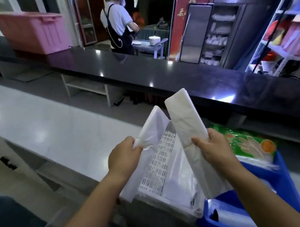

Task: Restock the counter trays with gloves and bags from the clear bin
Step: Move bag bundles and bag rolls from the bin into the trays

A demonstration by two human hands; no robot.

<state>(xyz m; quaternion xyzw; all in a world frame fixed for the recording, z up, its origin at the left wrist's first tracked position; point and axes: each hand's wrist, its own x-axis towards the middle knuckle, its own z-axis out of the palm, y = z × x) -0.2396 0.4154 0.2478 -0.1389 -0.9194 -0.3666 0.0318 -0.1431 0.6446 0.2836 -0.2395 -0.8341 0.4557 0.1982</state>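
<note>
My left hand (pixel 124 154) grips the bunched end of a loose white plastic bag (pixel 155 123) that stands up above a white slotted tray (pixel 159 163). My right hand (pixel 213 147) holds a folded stack of white bags (pixel 183 118), tilted upward to the left over the same tray. More clear plastic lies inside the tray. To the right, a blue tray (pixel 288 180) carries a green printed packet (pixel 244 141) showing a hand picture, likely gloves.
A long black counter (pixel 143 73) runs across behind the trays, with a pink bin (pixel 32 32) on its left end. A person in an apron (pixel 119 22) stands beyond it by a table with plates. Shelves stand at the right.
</note>
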